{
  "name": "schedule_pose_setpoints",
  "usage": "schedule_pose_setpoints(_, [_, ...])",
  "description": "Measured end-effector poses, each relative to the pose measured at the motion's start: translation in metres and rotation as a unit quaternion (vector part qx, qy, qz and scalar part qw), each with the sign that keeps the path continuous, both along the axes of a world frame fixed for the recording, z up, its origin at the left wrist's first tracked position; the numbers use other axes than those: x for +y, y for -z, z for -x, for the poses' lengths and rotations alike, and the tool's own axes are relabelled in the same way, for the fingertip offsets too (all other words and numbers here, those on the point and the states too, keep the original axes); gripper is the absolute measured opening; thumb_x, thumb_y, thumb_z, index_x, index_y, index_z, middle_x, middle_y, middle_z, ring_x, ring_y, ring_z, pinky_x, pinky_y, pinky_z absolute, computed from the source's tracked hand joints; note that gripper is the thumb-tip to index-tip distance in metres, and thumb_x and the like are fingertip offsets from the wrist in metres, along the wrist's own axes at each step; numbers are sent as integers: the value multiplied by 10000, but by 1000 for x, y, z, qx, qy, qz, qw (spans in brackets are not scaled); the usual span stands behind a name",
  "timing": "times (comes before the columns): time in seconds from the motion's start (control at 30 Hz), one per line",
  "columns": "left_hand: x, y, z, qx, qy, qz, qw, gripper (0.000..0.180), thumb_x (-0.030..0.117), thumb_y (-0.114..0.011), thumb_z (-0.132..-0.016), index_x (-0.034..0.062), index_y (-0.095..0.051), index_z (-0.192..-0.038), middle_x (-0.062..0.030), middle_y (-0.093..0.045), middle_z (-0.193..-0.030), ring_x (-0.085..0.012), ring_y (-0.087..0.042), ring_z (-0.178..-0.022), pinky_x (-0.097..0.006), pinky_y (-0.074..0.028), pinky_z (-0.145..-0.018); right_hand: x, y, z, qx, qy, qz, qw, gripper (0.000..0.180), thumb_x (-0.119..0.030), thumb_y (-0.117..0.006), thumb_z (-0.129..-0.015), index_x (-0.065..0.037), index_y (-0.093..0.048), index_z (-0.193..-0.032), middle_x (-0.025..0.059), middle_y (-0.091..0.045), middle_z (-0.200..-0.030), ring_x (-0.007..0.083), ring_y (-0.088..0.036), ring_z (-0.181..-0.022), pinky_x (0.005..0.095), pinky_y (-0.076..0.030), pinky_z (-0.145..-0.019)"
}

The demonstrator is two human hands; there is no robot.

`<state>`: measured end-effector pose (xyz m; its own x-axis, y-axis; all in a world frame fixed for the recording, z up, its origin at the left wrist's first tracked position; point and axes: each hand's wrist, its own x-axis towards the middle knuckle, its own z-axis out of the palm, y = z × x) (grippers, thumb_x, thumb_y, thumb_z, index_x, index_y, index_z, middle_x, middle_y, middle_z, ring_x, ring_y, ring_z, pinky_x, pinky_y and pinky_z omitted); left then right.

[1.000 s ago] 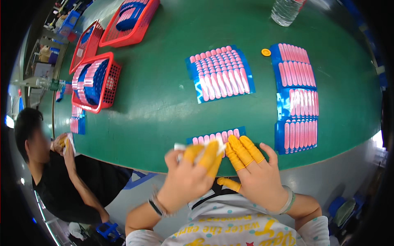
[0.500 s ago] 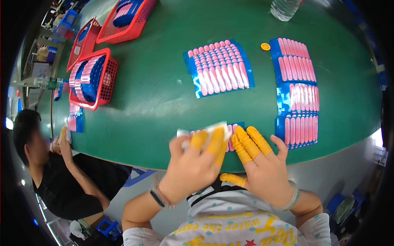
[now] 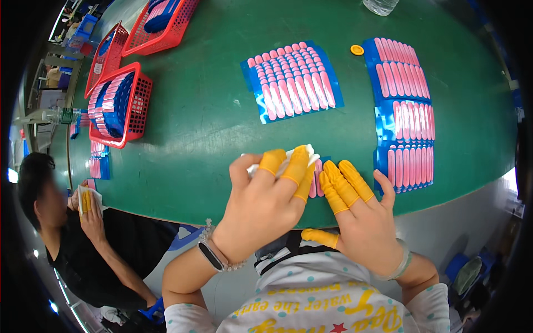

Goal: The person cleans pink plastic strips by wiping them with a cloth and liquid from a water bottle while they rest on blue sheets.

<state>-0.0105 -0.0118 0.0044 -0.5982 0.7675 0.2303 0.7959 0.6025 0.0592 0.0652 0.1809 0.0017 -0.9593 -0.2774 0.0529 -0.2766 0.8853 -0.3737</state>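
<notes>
My left hand (image 3: 265,194), with yellow finger cots on some fingers, grips a folded white cloth (image 3: 312,157) and presses it over a small blue sheet bearing pink rounded strips (image 3: 318,180) at the table's near edge. Both hands and the cloth hide most of that sheet. Beside it lies my right hand (image 3: 366,222), its cot-covered fingers stretched out flat at the sheet's right side and its thumb spread away. Ahead rests a stack of similar blue sheets with pink strips (image 3: 294,83). A column of more such sheets (image 3: 408,122) runs along the right.
Red baskets (image 3: 145,100) holding blue and pink sheets stand at the left of the green table (image 3: 194,139). A loose yellow finger cot (image 3: 357,50) lies near the right column, and a clear bottle (image 3: 381,5) stands beyond. At left, a co-worker's hand (image 3: 91,219) holds a white cloth.
My left hand has moved slightly forward with the cloth, while my right hand stays flat by the sheet. The view has shifted a little. The co-worker's cloth now shows more fully.
</notes>
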Motion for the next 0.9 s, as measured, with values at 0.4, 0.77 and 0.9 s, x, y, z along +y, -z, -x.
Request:
schedule_pose_setpoints(0.4, [-3, -7, -26, -57, 9, -10, 998, 327, 171, -665, -721, 96, -773, -1020, -25, -657, -1249, -198, -607, -1031, -466, -321, -938, 3, 1, -4, 9, 13, 14, 1000, 580, -428, -702, -834, 11, -665, -1210, 122, -573, -1418, 257, -499, -1354, 542, -220, -1118])
schedule_pose_setpoints(0.77, [-3, -2, -44, -16, 4, 11, 1000, 329, 171, -664, -715, 96, -775, -1016, -30, -660, -1246, -199, -617, -1029, -470, -313, -938, 6, -2, -1, 6, 19, 24, 1000, 572, -417, -702, -834, 9, -673, -1215, 123, -605, -1371, 247, -516, -1331, 571, -223, -1122])
schedule_pose_setpoints(0.9, [-2, -12, -36, -97, 11, 19, 995, 331, 165, -649, -740, 92, -770, -1039, -32, -647, -1273, -207, -595, -1074, -478, -310, -942, 11, 0, -3, 21, 2, 30, 999, 557, -395, -712, -830, 13, -676, -1208, 116, -624, -1340, 241, -526, -1320, 590, -223, -1117])
